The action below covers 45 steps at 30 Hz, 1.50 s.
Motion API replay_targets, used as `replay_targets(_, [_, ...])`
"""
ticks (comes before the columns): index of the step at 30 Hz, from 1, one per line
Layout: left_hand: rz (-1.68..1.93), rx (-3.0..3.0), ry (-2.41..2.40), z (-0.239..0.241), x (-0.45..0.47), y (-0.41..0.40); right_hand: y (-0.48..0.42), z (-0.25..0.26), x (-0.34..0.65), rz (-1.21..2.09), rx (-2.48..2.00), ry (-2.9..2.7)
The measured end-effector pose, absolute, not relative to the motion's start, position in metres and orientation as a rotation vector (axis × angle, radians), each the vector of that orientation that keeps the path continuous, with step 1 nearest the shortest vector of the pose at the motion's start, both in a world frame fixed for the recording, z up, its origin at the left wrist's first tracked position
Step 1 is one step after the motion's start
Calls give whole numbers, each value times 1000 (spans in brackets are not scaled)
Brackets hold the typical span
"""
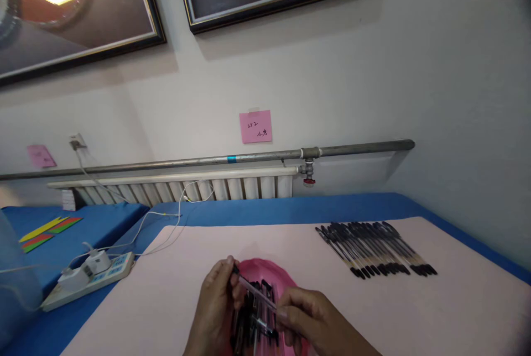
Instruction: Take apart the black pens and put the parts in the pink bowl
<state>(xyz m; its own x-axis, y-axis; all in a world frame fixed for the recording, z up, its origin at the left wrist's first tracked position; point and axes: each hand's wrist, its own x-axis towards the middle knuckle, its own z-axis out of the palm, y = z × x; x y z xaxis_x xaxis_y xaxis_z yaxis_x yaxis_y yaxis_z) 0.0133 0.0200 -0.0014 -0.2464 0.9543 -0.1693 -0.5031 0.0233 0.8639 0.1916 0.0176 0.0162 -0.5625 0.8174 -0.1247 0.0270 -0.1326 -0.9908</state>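
A blue-covered table (257,210) spans the lower view, from 8 o'clock round to 4 o'clock. On it lies a pink sheet (373,309), its far edge short of the table's far edge.

On the sheet, at 2 o'clock from the bowl, is a row of black-ended pens (365,248). They lie side by side, aslant, their far ends toward 11 o'clock. Spacing is close, with 1 narrow gap visible near the right end. This row is judged to be the completed portion; an exact count cannot be certified, as the pens overlap in view.

A pink bowl (288,277) stands at 6 o'clock, partly hidden by the hands. It holds a heap of loose pens (265,324), with black ends and clear barrels mixed at several angles. This is judged to be the outstanding portion, and it is considerable. Whether each is whole cannot be determined.

The left hand (215,295) and right hand (313,314) share 1 clear-barrelled pen (257,293) above the bowl. The left thumb and fingers are closed at its black end (235,270), toward 10 o'clock; the right thumb and fingers pinch the other end, toward 4 o'clock. That item is judged in process: it is not yet in the row.
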Motion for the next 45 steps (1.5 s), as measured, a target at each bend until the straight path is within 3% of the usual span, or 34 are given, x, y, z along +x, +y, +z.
replay_targets(4, [1579, 662, 1283, 3, -16, 23, 23, 15, 195, 1723, -1050, -1499])
replay_targets(12, [885, 1076, 1497, -1, -4, 11, 21, 9, 188, 1665, -1348, -1636])
replay_targets(21, [884, 1489, 1761, -23, 4, 12, 20, 8, 194, 1292, -1421, -1894])
replay_targets(28, [295, 1750, 1940, -12, 34, 6, 16, 7, 195, 1146, -1466, -2089])
replay_targets(34, [592, 1637, 1773, -15, 33, 8, 15, 20, 196, 1346, -1404, -1961])
replay_targets(41, [1053, 803, 976, -5, 27, 10, 20, 12, 191, 1662, -1266, -1656])
replay_targets(45, [1133, 734, 850, -3, 28, 10, 21, 14, 191, 1840, -1219, -1517])
